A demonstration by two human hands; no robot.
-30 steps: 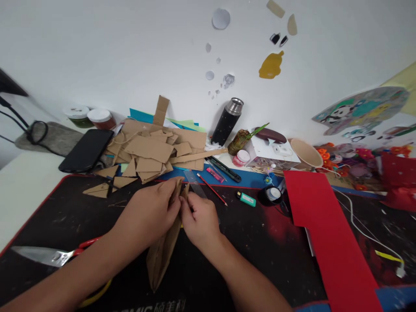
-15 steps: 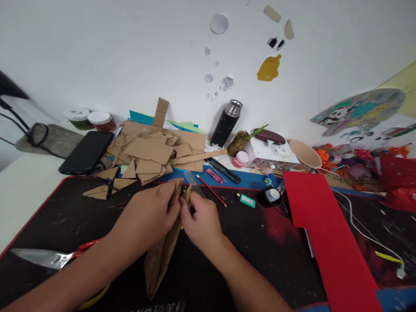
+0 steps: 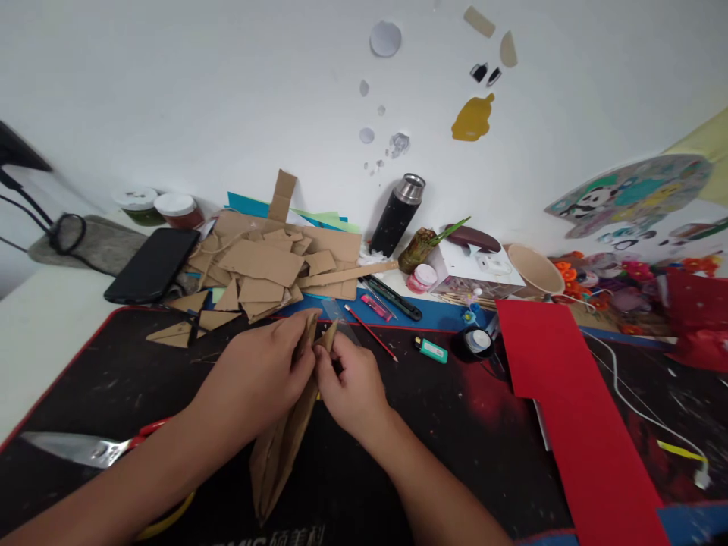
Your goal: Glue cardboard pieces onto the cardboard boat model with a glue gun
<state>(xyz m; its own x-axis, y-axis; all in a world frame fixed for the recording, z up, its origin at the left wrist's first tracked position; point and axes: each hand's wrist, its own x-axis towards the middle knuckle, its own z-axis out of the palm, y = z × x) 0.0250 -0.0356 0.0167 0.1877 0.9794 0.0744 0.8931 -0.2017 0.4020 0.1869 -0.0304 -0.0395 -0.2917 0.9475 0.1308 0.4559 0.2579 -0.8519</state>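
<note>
A folded piece of brown cardboard (image 3: 280, 455) stands on edge over the black mat, its layers spread a little apart. My left hand (image 3: 265, 364) pinches the upper part of its left side between thumb and fingers. On the right side, the thumb and curled fingers of my right hand (image 3: 349, 375) grip the top edge, close beside the left thumb. Both hands cover much of the upper cardboard. Under my left forearm lie scissors (image 3: 102, 451) with red handles, partly hidden.
Cardboard scraps (image 3: 262, 265) are heaped behind my hands. Nearby lie a red pencil (image 3: 372, 334), a cutter knife (image 3: 395, 297) and a green lighter (image 3: 431, 349). A black flask (image 3: 396, 216) stands by the wall. Red card (image 3: 580, 417) covers the right side; a phone (image 3: 152, 264) lies left.
The lower end of the folded cardboard has shifted very slightly left. Both hands keep their grip in nearly the same place; the whole view has shifted slightly.
</note>
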